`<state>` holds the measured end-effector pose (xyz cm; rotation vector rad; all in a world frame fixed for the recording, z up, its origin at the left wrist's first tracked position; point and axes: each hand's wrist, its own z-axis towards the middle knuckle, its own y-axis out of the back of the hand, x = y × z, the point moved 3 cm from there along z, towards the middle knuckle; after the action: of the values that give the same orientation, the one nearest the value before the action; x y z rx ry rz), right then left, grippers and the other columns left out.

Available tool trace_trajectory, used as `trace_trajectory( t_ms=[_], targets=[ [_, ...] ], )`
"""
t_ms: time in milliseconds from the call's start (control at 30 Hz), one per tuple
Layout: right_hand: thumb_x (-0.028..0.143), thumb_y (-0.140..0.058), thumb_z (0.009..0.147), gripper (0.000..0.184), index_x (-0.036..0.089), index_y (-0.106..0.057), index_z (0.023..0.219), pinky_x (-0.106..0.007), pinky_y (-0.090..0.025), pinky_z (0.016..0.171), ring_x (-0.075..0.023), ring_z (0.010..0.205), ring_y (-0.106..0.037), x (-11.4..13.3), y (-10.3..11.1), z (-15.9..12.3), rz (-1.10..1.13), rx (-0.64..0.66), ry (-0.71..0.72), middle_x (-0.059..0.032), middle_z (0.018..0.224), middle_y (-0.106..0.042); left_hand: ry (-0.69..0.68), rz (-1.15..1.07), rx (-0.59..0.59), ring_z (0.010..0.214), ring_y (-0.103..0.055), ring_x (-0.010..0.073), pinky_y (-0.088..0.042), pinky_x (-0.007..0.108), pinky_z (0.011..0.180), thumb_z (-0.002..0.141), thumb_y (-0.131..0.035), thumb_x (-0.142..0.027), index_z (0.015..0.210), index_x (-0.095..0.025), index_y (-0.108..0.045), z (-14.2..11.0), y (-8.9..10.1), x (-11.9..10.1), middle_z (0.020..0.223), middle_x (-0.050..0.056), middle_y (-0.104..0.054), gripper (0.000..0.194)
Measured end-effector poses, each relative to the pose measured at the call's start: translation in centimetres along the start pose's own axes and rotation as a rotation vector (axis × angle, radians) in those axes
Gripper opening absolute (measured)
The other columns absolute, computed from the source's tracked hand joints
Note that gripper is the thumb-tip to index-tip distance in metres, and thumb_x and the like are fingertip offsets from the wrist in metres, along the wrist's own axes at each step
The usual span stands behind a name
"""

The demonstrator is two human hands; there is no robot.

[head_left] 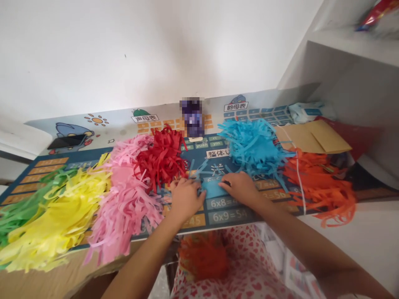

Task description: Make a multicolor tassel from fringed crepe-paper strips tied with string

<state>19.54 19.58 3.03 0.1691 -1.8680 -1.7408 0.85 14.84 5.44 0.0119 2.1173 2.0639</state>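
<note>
A blue piece of fringed tissue paper [213, 189] lies on the printed mat between my two hands, its cut strips spreading away toward the back. My left hand [186, 194] is at its left edge, fingers curled and thumb against the paper. At the right edge, my right hand [242, 187] pinches the paper between thumb and bent fingers. A red pile of fringed paper [163, 157] sits just beyond my left hand. Behind my right hand is a bigger blue pile of fringed paper [255, 145].
Pink [127, 199], yellow [67, 207] and green [37, 199] fringed paper spreads leftward. Orange fringe [321, 182] lies right, near a brown envelope [314, 136] and white string [299, 178]. A phone [192, 118] stands by the wall. Another orange bundle [204, 257] rests on my lap.
</note>
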Motion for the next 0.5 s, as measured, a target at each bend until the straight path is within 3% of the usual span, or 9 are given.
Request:
trace_trajectory(
  t_ms=[500],
  targets=[
    [0.038, -0.065, 0.088, 0.017, 0.023, -0.069, 0.082, -0.032, -0.029, 0.073, -0.0176, 0.081, -0.064, -1.04, -0.68, 0.63, 0.111, -0.014, -0.089, 0.0018, 0.084, -0.073, 0.038, -0.015, 0.075, 0.097, -0.058, 0.0292, -0.037, 0.045, 0.084, 0.086, -0.055, -0.040, 0.079, -0.021, -0.071, 0.97, -0.80, 0.36, 0.092, 0.008, -0.071, 0.026]
  ],
)
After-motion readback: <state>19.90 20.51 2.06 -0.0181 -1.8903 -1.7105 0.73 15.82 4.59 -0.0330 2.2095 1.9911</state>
